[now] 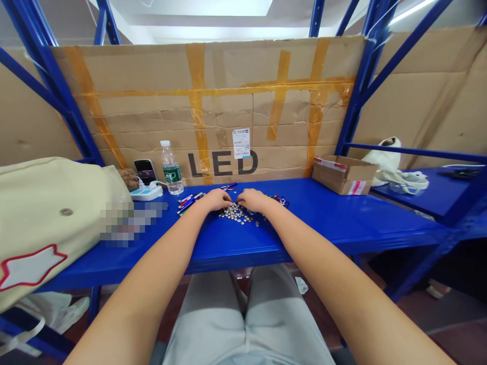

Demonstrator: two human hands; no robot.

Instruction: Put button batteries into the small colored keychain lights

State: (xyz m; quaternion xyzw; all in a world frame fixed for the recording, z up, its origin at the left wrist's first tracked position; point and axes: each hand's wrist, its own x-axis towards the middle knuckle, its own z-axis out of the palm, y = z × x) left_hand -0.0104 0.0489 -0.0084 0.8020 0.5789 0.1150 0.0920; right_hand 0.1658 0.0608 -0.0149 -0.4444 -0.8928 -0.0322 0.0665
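A heap of small silver button cells [238,214] lies on the blue shelf [323,218] in front of me. My left hand [217,199] and my right hand [253,199] rest side by side just behind the heap, fingers curled down and meeting over something too small to make out. Several small coloured pen-like sticks [189,201] lie to the left of my left hand, and a few more [280,201] sit by my right hand.
A cream bag [45,218] fills the left end of the shelf. A water bottle [172,169], a phone [144,171] and a power strip [146,192] stand at the back left. An open cardboard box [342,175] sits back right. A taped cardboard wall [228,106] closes the back.
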